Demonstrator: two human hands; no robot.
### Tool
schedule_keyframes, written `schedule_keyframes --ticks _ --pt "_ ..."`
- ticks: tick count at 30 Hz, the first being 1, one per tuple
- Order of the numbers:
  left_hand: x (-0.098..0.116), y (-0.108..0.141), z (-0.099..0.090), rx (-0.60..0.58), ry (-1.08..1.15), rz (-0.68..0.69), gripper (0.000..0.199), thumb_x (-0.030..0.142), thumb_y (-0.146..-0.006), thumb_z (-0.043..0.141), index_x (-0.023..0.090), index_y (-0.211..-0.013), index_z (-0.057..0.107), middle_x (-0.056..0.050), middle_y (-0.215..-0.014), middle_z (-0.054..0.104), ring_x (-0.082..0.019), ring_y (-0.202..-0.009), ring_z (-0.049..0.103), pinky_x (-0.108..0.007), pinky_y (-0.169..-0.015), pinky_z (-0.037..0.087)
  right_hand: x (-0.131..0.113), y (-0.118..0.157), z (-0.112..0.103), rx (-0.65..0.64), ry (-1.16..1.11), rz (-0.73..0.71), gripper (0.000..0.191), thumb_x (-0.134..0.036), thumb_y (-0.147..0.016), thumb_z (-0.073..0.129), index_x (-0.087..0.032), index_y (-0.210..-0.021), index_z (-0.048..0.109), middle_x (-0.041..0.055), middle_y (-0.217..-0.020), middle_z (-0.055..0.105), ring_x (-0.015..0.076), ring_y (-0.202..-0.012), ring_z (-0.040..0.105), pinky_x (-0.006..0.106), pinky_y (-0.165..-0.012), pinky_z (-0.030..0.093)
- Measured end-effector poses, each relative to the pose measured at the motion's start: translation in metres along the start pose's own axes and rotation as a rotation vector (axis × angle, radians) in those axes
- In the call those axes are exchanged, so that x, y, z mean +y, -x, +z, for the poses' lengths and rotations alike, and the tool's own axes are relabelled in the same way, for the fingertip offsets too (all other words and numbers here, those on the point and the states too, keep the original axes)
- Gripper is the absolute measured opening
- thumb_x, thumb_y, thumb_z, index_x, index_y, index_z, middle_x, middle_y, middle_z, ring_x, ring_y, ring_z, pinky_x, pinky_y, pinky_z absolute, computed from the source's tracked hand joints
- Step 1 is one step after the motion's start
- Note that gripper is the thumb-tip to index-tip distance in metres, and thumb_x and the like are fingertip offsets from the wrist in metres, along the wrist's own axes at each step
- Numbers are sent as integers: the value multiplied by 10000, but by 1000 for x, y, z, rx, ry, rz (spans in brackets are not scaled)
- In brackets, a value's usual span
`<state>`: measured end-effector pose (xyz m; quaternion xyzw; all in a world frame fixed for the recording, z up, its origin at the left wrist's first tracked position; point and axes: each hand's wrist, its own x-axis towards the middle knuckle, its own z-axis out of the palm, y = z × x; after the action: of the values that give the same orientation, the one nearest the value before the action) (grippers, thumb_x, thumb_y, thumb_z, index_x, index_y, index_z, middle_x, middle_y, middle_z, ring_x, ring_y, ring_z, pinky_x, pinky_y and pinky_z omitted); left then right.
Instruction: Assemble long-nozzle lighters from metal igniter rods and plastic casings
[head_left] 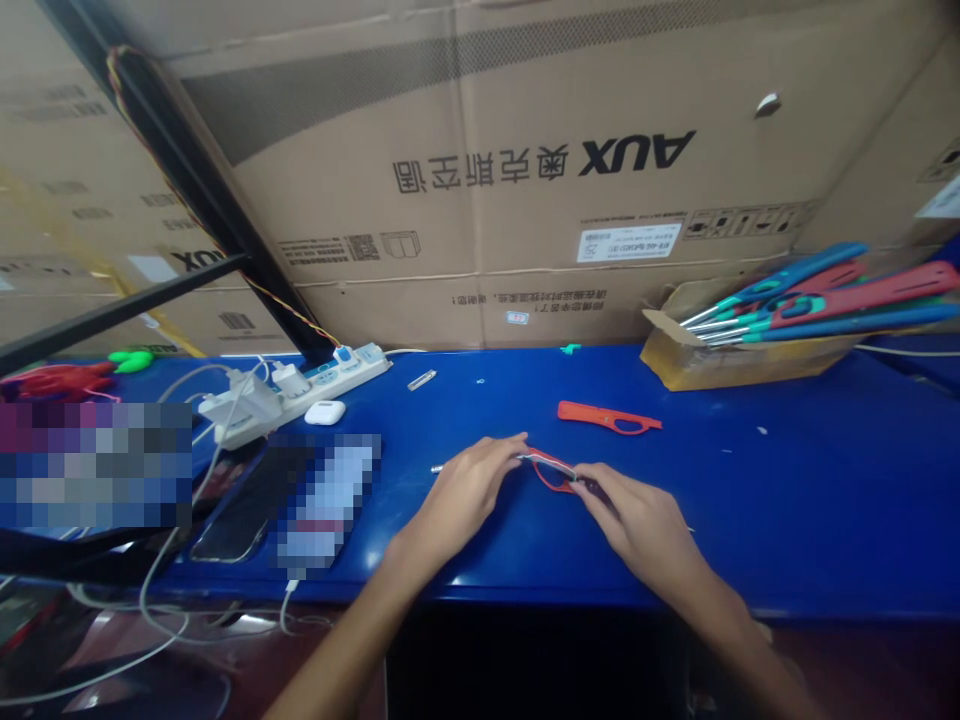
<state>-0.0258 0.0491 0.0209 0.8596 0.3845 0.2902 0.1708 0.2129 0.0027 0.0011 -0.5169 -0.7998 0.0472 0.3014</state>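
Note:
Between my two hands is a red lighter shell [553,472], a long-handled kind with an oval loop, and a thin pale strip lies along its upper edge. My left hand [469,485] is closed over its left end, and a short metal tip [437,469] pokes out beyond that hand. At the other end, my right hand [637,515] pinches it with thumb and fingers. Something dark shows under the right fingers, too covered to name. Behind the hands, a separate orange-red shell half [609,417] with a similar loop lies flat on the blue table [787,500].
A cardboard box [750,370] at the back right holds several long lighters [817,295]. To the left are a power strip [330,380] with plugs, a white earphone case [325,412], two phones [330,505] and loose cables. Large cartons [487,230] stand behind the table.

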Motion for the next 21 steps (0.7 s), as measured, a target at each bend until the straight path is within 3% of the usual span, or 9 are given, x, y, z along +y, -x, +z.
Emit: schedule_keyframes --ticks 3,7,16,21 --pt "-3 -13 -3 -64 -27 45 277 203 -1070 418 251 -1273 600 -47 -1354 648 -207 -1176 650 -398 -998 539 2 -1 0 27 46 15 223 -329 -1054 424 -248 -1034 631 4 -881 745 160 -695 721 241 -558 472" --pt "-5 -18 -5 -141 -47 59 265 183 -1065 422 219 -1228 627 -58 -1150 709 -207 -1040 674 -376 -910 552 2 -2 -4 46 61 22 234 -321 -1053 416 -246 -1047 637 13 -930 755 164 -742 738 243 -566 503" --pt "17 24 0 -82 145 -22 235 225 -1050 490 257 -1155 697 -31 -1107 669 -169 -1019 626 -302 -900 506 9 19 -14 0 -86 -79 192 -294 -1024 508 -254 -1095 682 2 -1043 775 179 -896 755 272 -763 590" --pt "18 31 8 -45 69 -100 199 246 -1000 600 262 -1179 686 -23 -1054 707 -204 -985 629 -355 -874 489 12 25 -14 4 -136 -103 196 -269 -1010 528 -240 -1092 704 18 -1071 774 193 -952 752 290 -828 603"
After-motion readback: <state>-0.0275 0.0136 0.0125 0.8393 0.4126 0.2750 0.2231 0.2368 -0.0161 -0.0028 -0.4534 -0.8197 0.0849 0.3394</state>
